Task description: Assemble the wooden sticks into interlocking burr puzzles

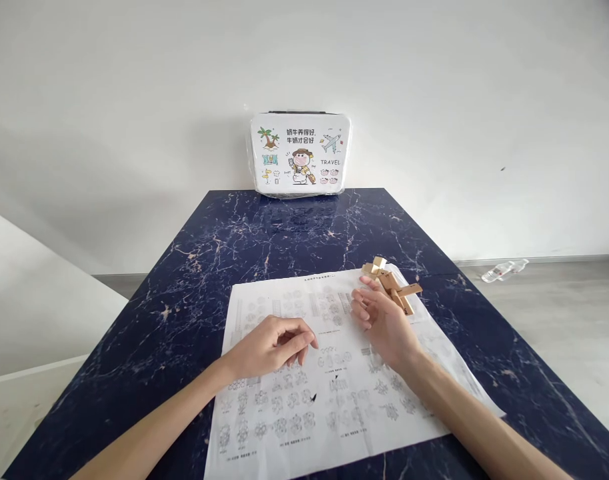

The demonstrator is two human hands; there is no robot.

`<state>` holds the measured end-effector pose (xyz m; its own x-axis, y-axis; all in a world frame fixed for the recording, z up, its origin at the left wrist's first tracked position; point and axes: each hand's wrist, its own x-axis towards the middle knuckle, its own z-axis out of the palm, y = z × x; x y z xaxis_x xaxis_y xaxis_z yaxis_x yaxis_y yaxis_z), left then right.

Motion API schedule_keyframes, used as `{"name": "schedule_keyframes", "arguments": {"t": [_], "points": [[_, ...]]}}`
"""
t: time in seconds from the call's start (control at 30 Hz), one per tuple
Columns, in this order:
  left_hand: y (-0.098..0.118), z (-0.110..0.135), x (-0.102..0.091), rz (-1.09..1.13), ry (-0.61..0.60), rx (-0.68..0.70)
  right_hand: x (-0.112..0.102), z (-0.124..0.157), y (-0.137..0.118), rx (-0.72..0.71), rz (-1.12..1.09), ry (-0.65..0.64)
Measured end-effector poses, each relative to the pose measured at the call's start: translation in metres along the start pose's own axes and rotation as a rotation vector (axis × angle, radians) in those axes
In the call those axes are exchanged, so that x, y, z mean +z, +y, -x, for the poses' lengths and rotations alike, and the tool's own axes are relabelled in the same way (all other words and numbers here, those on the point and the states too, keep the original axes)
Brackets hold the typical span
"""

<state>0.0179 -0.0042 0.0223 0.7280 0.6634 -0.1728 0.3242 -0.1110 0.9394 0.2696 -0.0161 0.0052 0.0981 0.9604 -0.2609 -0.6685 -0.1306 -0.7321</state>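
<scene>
My left hand (275, 343) rests over the middle of a printed paper sheet (264, 303), its fingers loosely bent and nothing visible in them. On the right side of the sheet, my right hand (387, 327) is turned partly palm-up with curled, parted fingers, and I see nothing held in it. Just beyond its fingers lie notched wooden puzzle pieces (394, 291), some crossing each other, with lighter block-like pieces (374, 267) at their far end. Whether the right hand touches the pieces, I cannot tell. Diagrams and small text cover the sheet, partly hidden under both hands and forearms.
The dark blue marble-patterned table (304, 237) narrows towards a pale wall (174, 80). Against that wall stands a white cartoon-printed case (302, 155) in clear plastic wrap. A clear plastic bottle (504, 270) lies on the floor to the right.
</scene>
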Motion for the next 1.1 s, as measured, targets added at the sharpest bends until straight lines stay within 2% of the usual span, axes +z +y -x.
{"name": "schedule_keyframes", "arguments": {"t": [0.2, 0.3, 0.5, 1.1], "points": [[0.002, 0.0, 0.001, -0.002, 0.001, 0.002, -0.004, -0.006, -0.002, -0.036, -0.111, 0.021], [0.003, 0.0, 0.001, -0.005, 0.001, 0.004, -0.009, -0.009, -0.002, -0.067, -0.106, 0.016], [0.003, 0.0, 0.001, -0.013, 0.005, -0.006, -0.015, -0.011, -0.003, -0.164, -0.023, 0.085], [0.004, 0.0, 0.002, -0.021, 0.011, -0.004, -0.012, -0.012, -0.006, -0.105, -0.028, 0.115]]}}
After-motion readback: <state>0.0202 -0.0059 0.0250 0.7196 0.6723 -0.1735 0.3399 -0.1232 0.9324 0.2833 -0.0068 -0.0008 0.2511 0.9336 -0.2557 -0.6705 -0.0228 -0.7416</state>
